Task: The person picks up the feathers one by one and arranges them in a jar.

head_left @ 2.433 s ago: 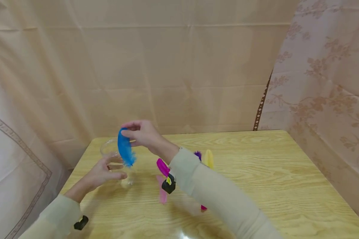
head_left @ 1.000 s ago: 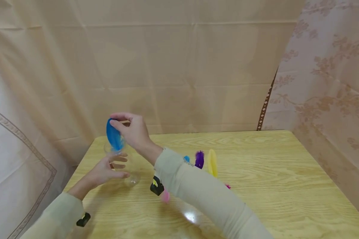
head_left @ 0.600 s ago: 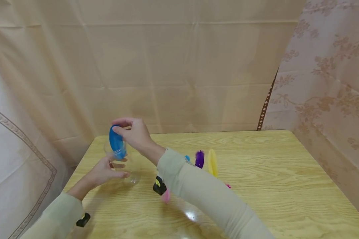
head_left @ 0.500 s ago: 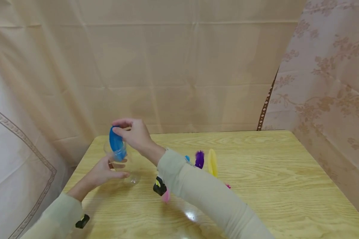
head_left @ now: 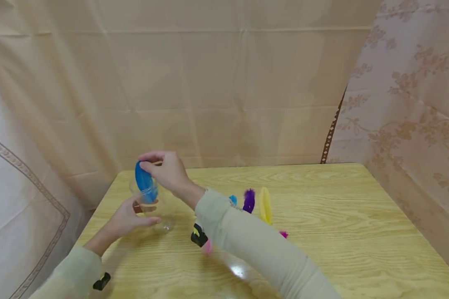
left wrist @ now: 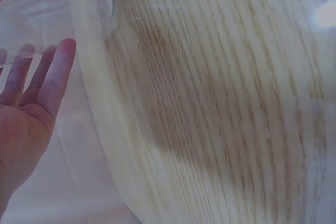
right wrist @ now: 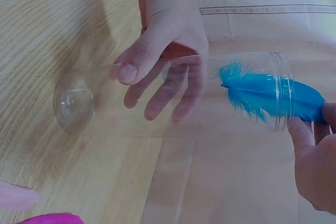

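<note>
A curved blue feather is held with its long axis roughly upright, its fluffy quill end pointed down and its smooth, rounded tip uppermost. Its lower part has been brought inside the threaded mouth of a clear, transparent cylindrical jar, and its upper part is left above the rim. The jar is held mouth up, its base toward the bench; whether the base is fully rested there cannot be told.

The feather is placed below the fingertips of the right hand and above the left hand. By the right hand, the smooth tip is pinched between thumb and fingers. By the left hand, the jar's side is grasped, the thumb set on one side and the spread, slightly bent fingers seen through the clear wall.

Near the right sleeve, a purple feather, a long yellow feather and a pale pink feather, partly hidden, are seen on the bench.
</note>
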A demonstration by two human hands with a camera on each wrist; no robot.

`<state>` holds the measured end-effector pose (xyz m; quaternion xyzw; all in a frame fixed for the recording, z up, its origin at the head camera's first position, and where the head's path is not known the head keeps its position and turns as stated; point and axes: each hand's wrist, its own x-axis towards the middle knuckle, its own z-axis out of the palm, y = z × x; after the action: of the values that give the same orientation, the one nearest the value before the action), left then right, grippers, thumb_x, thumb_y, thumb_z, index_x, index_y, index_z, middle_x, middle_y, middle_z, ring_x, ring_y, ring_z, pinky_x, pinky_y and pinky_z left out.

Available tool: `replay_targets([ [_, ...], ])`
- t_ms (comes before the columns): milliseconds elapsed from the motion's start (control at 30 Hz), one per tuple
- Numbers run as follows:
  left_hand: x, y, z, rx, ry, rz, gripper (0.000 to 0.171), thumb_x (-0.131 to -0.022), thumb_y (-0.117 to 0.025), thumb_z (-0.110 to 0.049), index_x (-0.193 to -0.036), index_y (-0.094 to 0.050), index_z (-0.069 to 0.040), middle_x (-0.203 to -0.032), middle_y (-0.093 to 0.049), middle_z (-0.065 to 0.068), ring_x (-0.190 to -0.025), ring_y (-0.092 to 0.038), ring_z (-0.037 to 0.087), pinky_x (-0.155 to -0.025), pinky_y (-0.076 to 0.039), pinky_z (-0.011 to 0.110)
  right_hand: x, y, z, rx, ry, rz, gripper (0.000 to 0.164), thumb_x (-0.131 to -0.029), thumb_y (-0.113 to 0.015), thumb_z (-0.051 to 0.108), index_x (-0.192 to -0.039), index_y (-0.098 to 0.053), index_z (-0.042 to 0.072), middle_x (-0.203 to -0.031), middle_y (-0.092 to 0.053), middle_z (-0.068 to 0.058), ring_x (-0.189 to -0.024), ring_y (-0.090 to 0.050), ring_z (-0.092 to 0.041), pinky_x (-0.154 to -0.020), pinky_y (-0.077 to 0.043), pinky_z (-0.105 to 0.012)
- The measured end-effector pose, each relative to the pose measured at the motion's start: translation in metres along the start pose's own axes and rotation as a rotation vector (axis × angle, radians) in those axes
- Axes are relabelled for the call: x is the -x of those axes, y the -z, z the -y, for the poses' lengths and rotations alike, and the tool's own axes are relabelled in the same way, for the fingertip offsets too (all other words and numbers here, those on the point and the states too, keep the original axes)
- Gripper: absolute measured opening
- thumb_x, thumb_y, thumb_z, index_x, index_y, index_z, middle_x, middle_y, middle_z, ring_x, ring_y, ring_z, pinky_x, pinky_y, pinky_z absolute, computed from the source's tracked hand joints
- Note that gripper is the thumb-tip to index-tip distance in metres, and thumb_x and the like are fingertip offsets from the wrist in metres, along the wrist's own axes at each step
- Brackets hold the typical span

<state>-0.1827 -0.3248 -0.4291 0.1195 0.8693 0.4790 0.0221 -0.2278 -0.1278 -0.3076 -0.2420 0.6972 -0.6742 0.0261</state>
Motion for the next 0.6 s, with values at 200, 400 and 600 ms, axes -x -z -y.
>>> replay_targets([
  [200,0.0014,0.0002,-0.0027,0.015,0.017,0.002,0.075,-0.085,-0.085,-0.016,-0.146,-0.043,-0.004,-0.135,-0.058,0.026,-0.116,-0.064,0.041,-0.091,-0.056,0.042,0.0012,0.0005,-0.0003,0.033,0.009,-0.005,0.013,-0.095,-0.073,0.011,-0.106,-0.078,0.007,-0.094,-0.074,0.005,-0.078,-0.064,-0.004,-0.071,-0.056,-0.018],
  [400,0.0022,0.0006,-0.0038,0.002,0.022,0.0,0.076,-0.086,-0.084,-0.015,-0.148,-0.041,-0.005,-0.135,-0.058,0.027,-0.116,-0.064,0.041,-0.091,-0.056,0.041,0.002,0.0006,-0.0002,0.03,0.011,-0.011,0.014,-0.095,-0.073,0.011,-0.108,-0.078,0.008,-0.097,-0.075,0.003,-0.079,-0.065,-0.003,-0.072,-0.055,-0.017],
  [600,-0.0006,0.0006,-0.002,-0.033,0.031,-0.014,0.075,-0.084,-0.085,-0.016,-0.146,-0.044,-0.007,-0.133,-0.06,0.018,-0.111,-0.065,0.037,-0.088,-0.056,0.038,0.0015,0.0018,-0.0006,0.021,0.013,-0.018,0.016,-0.095,-0.073,0.01,-0.11,-0.077,0.007,-0.099,-0.075,0.003,-0.079,-0.065,-0.003,-0.073,-0.055,-0.017],
])
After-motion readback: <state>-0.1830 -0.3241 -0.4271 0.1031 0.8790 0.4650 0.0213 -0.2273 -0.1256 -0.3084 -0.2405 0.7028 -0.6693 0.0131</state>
